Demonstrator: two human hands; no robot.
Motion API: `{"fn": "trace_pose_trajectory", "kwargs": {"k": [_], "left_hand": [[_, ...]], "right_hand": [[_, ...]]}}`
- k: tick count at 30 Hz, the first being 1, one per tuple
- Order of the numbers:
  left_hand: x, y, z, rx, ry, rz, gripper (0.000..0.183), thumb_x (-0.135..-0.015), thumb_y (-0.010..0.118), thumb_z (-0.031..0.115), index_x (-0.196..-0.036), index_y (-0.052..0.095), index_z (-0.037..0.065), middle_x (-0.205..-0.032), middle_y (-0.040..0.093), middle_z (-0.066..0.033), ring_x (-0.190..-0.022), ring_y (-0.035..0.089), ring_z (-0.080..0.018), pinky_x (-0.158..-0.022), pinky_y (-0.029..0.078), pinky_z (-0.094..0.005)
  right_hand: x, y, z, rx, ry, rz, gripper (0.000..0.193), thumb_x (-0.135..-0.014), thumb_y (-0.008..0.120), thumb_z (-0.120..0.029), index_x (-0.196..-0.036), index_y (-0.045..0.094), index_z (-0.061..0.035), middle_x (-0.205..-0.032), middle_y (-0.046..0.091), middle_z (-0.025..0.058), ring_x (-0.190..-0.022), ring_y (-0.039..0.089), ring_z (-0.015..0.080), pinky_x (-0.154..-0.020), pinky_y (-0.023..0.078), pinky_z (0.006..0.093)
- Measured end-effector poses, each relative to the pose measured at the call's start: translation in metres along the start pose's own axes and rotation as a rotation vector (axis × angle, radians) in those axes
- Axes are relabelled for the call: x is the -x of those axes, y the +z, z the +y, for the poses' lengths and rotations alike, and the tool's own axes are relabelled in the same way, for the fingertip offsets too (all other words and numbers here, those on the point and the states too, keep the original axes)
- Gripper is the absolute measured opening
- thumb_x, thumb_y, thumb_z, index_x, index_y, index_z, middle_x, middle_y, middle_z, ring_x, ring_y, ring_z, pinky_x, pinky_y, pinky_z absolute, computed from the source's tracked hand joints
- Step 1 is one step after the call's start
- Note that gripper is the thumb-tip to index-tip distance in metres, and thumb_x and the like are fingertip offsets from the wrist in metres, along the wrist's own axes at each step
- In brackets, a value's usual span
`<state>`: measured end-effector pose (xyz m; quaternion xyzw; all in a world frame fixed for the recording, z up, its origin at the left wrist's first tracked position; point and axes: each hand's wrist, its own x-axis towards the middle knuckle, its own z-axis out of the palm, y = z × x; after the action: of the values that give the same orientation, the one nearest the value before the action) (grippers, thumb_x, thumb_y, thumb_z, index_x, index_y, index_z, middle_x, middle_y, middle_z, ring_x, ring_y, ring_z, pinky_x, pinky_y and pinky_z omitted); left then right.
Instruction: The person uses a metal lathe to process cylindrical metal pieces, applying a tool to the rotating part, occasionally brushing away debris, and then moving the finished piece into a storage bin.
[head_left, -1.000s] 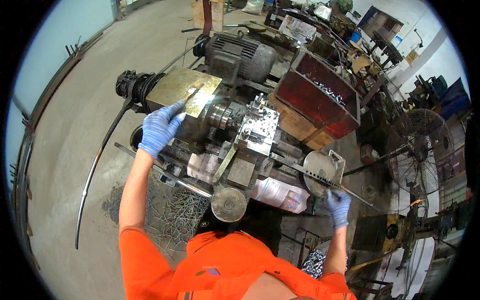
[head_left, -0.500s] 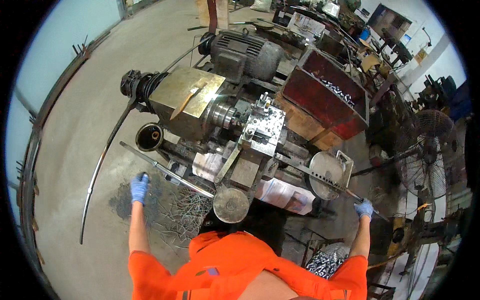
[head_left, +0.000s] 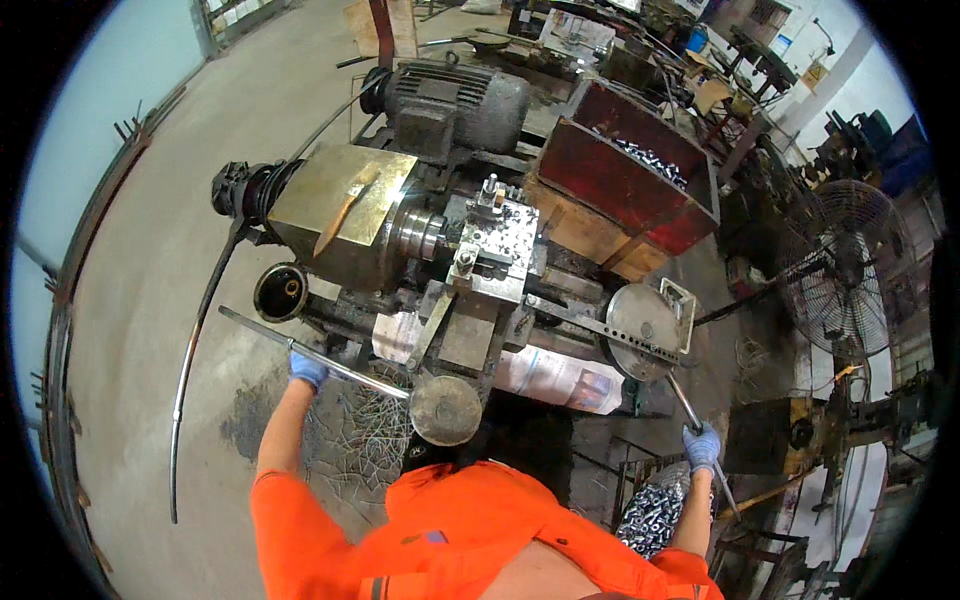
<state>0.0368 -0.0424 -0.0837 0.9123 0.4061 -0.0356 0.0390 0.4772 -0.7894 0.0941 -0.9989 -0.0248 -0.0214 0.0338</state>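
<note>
I stand at a lathe-like machine wearing bluish gloves. My left hand (head_left: 308, 370) is closed round a long metal lever (head_left: 345, 369) that slants from the left toward a round grey disc (head_left: 446, 410) in front of me. On the right, my right hand (head_left: 702, 447) grips a metal rod (head_left: 684, 400), which runs from beside a larger round plate (head_left: 642, 318) down past the hand. Between them stand the machine's shiny chuck (head_left: 418, 234) and a metal tool block (head_left: 500, 240) speckled with dark chips. My fingers are partly hidden on both handles.
A red-brown bin (head_left: 625, 185) holds small metal parts behind the tool block. More parts fill a basket (head_left: 655, 515) near my right forearm. Thin metal shavings (head_left: 375, 435) litter the left floor. A brush (head_left: 345, 212) lies on the headstock; a caged fan (head_left: 840, 270) stands right.
My left hand has moved up and right onto the lever it was apart from. The right hand has come down toward me, swinging the rod with it. The whole view has shifted slightly.
</note>
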Motion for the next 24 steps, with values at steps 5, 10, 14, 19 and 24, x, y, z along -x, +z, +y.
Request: {"fn": "trace_pose_trajectory", "kwargs": {"k": [5, 10, 14, 19, 24], "left_hand": [[-0.009, -0.048, 0.02, -0.192, 0.111, -0.117, 0.026, -0.08, 0.048, 0.031, -0.091, 0.063, 0.013, -0.093, 0.065, -0.0108, -0.087, 0.061, -0.03, -0.074, 0.048, -0.0397], [0.016, -0.095, 0.016, -0.077, -0.182, -0.299, 0.036, -0.076, 0.057, 0.038, -0.102, 0.063, 0.013, -0.1, 0.064, -0.0115, -0.093, 0.061, -0.0311, -0.079, 0.048, -0.0402], [0.031, -0.058, -0.07, 0.37, -0.264, 0.035, 0.043, -0.079, 0.061, 0.038, -0.109, 0.059, 0.007, -0.096, 0.065, -0.0152, -0.079, 0.063, -0.0285, -0.072, 0.05, -0.038], [0.029, -0.115, -0.036, 1.442, -0.603, 0.449, 0.038, -0.087, 0.056, 0.039, -0.096, 0.061, 0.003, -0.076, 0.063, -0.0097, -0.054, 0.058, -0.0163, -0.051, 0.048, -0.0288], [0.011, -0.138, 0.0, 1.525, -0.736, 0.688, 0.038, -0.088, 0.054, 0.04, -0.086, 0.057, 0.002, -0.065, 0.06, -0.0071, -0.049, 0.055, -0.0145, -0.043, 0.045, -0.0265]], "right_hand": [[0.009, -0.018, 0.016, -0.072, 0.059, -0.073, 0.04, -0.068, 0.069, -0.042, -0.088, 0.067, -0.0072, -0.084, 0.064, 0.0204, -0.081, 0.061, 0.0377, -0.071, 0.047, 0.0425], [0.028, -0.015, 0.101, 0.171, 0.241, -0.026, 0.043, -0.068, 0.067, -0.046, -0.083, 0.066, -0.0046, -0.082, 0.064, 0.0213, -0.082, 0.061, 0.0382, -0.072, 0.048, 0.044], [0.041, -0.022, 0.123, 0.13, 0.384, -0.053, 0.036, -0.072, 0.065, -0.038, -0.081, 0.068, -0.0033, -0.082, 0.064, 0.0226, -0.083, 0.062, 0.0373, -0.073, 0.049, 0.0422], [0.051, -0.011, 0.149, 0.139, 0.393, -0.035, 0.034, -0.068, 0.068, -0.036, -0.08, 0.068, -0.0041, -0.083, 0.065, 0.0211, -0.083, 0.063, 0.0349, -0.072, 0.049, 0.0414], [0.093, -0.011, 0.133, 0.021, 0.332, -0.058, 0.029, -0.067, 0.066, -0.029, -0.08, 0.068, -0.0036, -0.082, 0.065, 0.0194, -0.083, 0.064, 0.0343, -0.074, 0.049, 0.0398]]}}
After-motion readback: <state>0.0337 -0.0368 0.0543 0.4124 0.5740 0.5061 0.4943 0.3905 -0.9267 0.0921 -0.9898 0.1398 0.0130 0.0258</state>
